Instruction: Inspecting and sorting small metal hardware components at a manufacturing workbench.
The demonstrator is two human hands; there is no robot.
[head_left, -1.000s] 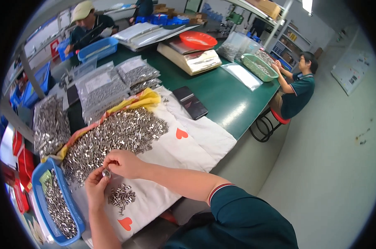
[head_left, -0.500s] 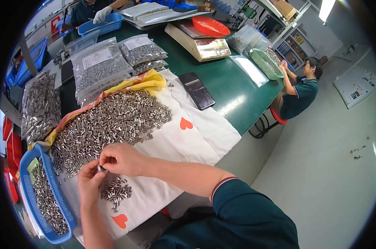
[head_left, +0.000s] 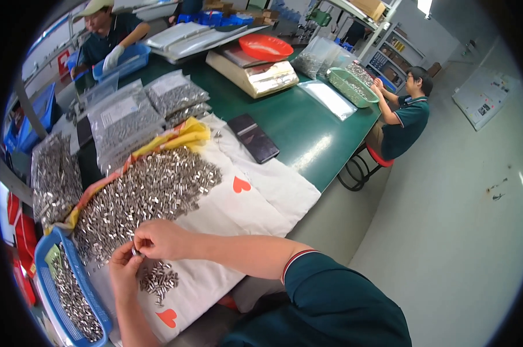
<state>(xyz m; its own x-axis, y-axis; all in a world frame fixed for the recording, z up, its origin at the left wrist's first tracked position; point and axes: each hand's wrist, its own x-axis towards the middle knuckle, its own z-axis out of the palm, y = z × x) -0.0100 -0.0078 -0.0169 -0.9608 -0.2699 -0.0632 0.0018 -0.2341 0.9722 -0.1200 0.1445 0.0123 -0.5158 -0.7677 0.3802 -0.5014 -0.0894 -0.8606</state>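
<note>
A big heap of small silver metal parts lies on a white cloth with red hearts spread over the green table. My left hand and my right hand meet above the cloth, fingertips pinched together on one small metal part. Just below them lies a little pile of the same parts. A blue basket with more parts stands at my left.
Clear bags of metal parts and a dark phone lie behind the heap. A scale with a red tray stands further back. One person sits at the far right table end, another works at the far left.
The view has shifted slightly; my hands stay together over the cloth, still pinching a part between the heap and the small pile.
</note>
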